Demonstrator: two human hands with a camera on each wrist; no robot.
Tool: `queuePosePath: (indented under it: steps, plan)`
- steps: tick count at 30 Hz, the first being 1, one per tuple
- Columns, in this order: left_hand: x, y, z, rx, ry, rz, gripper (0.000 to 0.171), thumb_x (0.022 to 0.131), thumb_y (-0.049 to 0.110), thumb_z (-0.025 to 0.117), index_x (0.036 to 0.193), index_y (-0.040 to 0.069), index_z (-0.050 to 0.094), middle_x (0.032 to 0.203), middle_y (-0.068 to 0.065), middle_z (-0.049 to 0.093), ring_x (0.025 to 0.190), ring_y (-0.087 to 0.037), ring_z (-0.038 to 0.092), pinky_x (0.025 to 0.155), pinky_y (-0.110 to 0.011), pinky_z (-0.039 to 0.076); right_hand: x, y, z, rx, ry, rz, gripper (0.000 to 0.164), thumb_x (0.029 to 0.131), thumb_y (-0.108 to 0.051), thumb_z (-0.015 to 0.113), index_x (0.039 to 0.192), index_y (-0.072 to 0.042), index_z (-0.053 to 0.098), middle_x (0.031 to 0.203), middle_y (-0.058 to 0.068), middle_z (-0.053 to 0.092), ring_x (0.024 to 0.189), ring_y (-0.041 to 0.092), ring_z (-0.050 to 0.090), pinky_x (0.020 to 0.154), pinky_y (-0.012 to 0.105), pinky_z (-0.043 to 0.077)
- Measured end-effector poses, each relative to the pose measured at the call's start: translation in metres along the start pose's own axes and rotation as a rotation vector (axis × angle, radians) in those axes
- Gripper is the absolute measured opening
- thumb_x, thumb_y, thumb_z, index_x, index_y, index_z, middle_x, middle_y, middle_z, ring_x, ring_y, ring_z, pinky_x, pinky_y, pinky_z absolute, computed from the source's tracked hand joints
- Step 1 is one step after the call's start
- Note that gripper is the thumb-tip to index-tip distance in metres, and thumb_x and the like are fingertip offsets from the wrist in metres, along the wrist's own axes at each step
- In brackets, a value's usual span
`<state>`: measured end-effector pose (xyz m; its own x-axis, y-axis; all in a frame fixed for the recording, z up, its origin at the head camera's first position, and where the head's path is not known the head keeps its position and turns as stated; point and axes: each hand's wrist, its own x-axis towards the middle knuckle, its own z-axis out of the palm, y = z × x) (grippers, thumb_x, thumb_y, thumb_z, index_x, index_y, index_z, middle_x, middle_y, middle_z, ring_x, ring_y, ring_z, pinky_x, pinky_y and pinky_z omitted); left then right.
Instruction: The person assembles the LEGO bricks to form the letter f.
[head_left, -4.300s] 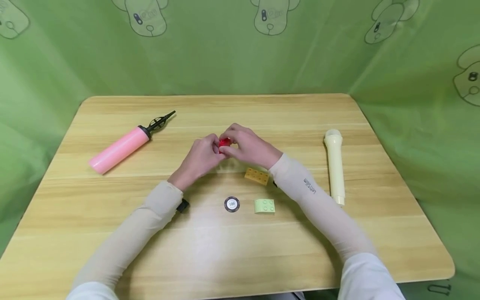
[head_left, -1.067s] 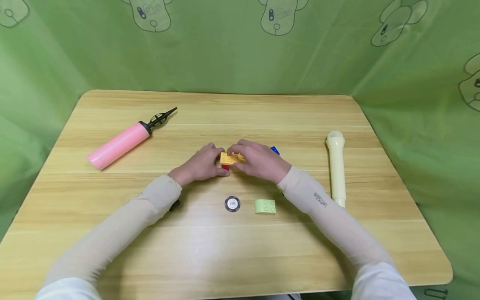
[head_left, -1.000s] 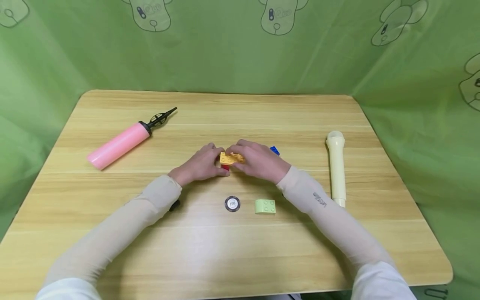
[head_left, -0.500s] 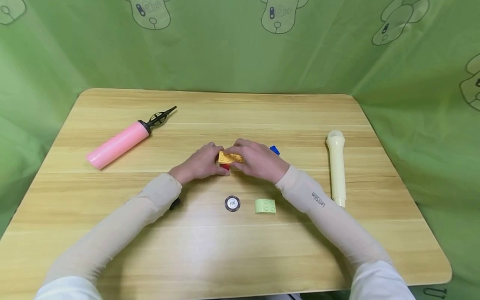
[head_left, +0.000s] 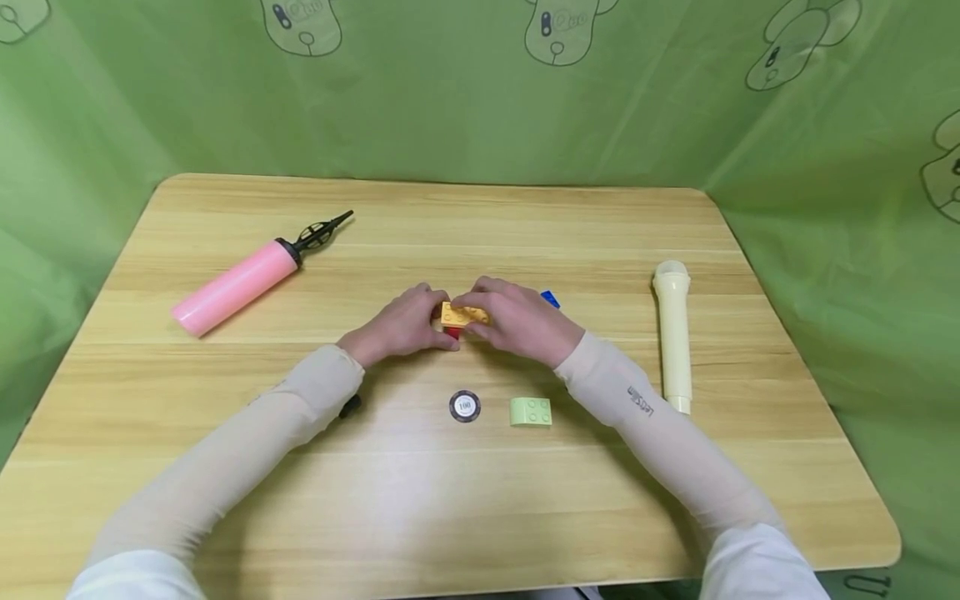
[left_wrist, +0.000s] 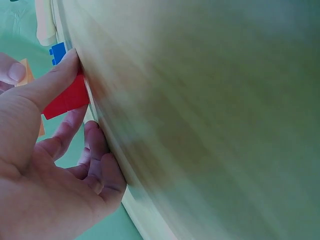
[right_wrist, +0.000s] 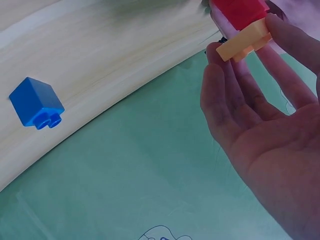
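Note:
In the middle of the table, my left hand (head_left: 401,323) pinches a red toy brick (left_wrist: 67,97) between thumb and fingers, low against the tabletop. An orange-yellow studded brick (head_left: 454,314) lies across the top of the red one, its studs facing up. My right hand (head_left: 522,320) grips that orange brick from the right, thumb on the near side and fingers on the far side. Part of the orange brick is hidden under the right fingers, and most of the red brick is covered in the head view. Just beyond the right hand stands a small blue brick (right_wrist: 35,102).
Nearer the front edge lie a black-and-white poker chip marked 100 (head_left: 465,407) and a light green brick (head_left: 530,412). A pink hand pump (head_left: 238,289) with a black nozzle lies at left. At right is a cream microphone (head_left: 673,333). Green curtain (head_left: 435,108) surrounds the table.
Earlier both hands held the red brick and the orange one lay on the table; now the right hand holds the orange brick on the red. The blue brick has come into view. Little moved this last second.

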<state>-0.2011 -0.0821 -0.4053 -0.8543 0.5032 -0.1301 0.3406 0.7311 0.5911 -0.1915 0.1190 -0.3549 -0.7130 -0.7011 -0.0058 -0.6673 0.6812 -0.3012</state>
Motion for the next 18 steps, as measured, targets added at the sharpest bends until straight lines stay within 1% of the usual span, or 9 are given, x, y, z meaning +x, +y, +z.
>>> queuePosePath:
  steps: [7, 12, 18]
  plan:
    - [-0.0005, -0.0001, -0.0002, -0.003, 0.0, 0.002, 0.066, 0.08, 0.038, 0.085, 0.129, 0.001, 0.059, 0.101, -0.01, 0.055, 0.087, -0.022, 0.05, 0.072, -0.033, 0.043, 0.0016, -0.0023, 0.0008, -0.009, 0.0, -0.032, 0.037, 0.091, -0.016, 0.076, 0.126, -0.008, 0.069, 0.112, 0.009, 0.066, 0.091, 0.021, 0.064, 0.081, 0.033, 0.055]
    - [0.0003, -0.0008, 0.0006, 0.002, 0.002, 0.009, 0.069, 0.08, 0.038, 0.085, 0.131, 0.0, 0.058, 0.101, -0.011, 0.055, 0.087, -0.022, 0.05, 0.071, -0.032, 0.042, 0.0023, -0.0034, 0.0014, -0.017, -0.002, -0.026, 0.037, 0.091, -0.016, 0.075, 0.126, -0.008, 0.069, 0.112, 0.008, 0.066, 0.092, 0.021, 0.064, 0.081, 0.034, 0.055]
    - [0.0007, -0.0007, 0.0004, -0.003, -0.002, 0.011, 0.066, 0.08, 0.037, 0.085, 0.128, 0.0, 0.059, 0.1, -0.01, 0.055, 0.086, -0.021, 0.049, 0.07, -0.032, 0.042, 0.0026, -0.0037, 0.0013, -0.007, -0.011, -0.013, 0.036, 0.092, -0.016, 0.074, 0.127, -0.008, 0.068, 0.11, 0.008, 0.065, 0.091, 0.02, 0.063, 0.079, 0.033, 0.055]
